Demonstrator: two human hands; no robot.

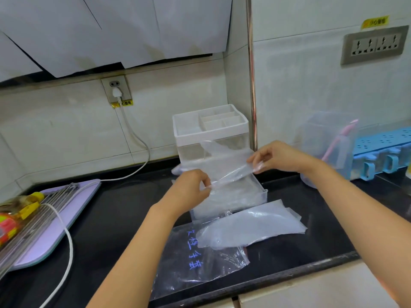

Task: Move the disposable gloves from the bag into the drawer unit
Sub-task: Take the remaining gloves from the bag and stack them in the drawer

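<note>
glove [229, 172] stretched crosswise, right end higher

Left hand [191, 186] pinching glove [230, 172], right hand [274, 157] seemingly pinching it too

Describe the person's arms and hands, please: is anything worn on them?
The left forearm and the right forearm are bare up to the picture's edge; no sleeve shows. The left hand and the right hand wear no glove; no ring, watch or bracelet is visible.

left hand [189, 188] | right hand [280, 156] | forearms [138, 252] bare to frame edge | fingers [260, 157] seemingly short-nailed
</note>
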